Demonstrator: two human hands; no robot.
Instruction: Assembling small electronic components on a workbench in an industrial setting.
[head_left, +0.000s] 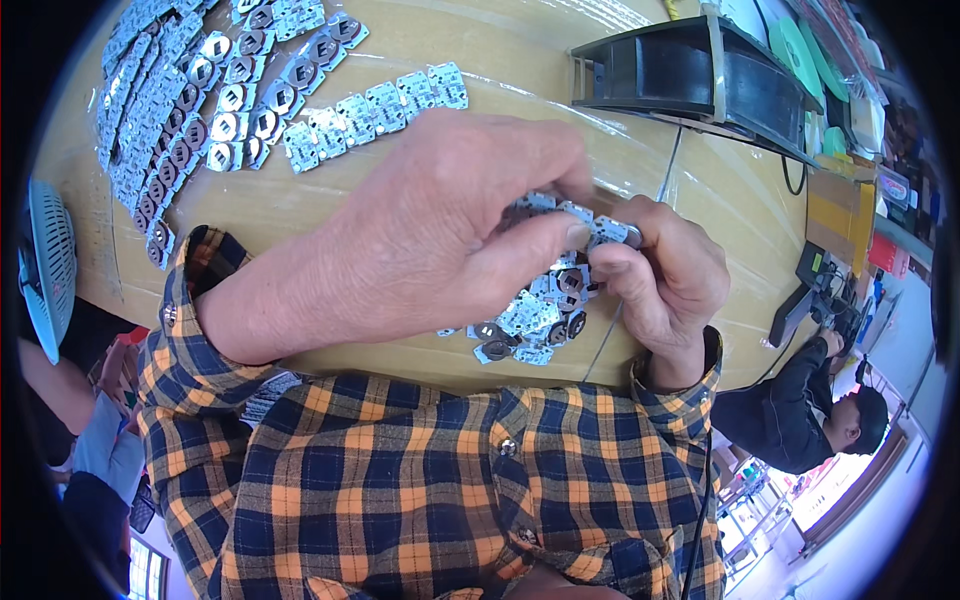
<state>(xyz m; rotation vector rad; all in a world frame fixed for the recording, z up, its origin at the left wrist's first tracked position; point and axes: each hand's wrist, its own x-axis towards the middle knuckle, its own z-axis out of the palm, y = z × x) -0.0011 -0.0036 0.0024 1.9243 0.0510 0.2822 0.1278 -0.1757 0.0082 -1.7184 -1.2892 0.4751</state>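
Above the table's near part, both hands grip a short strip of small circuit boards (607,232). My left hand (450,205) reaches across from the left, with its thumb pressed on the strip. My right hand (672,275) pinches the strip's right end between thumb and fingers. A round dark part shows at that end, partly covered by the fingers. Just below the hands lies a loose pile of small circuit boards (530,312), some with round dark parts on them. The left hand's fingertips are partly hidden behind the strip.
Rows of joined circuit boards (150,100) cover the table's far left, and a single strip (375,112) lies beyond my left hand. A black curved frame (690,70) stands at the far right. A blue basket (50,260) is at the left edge; people sit on both sides.
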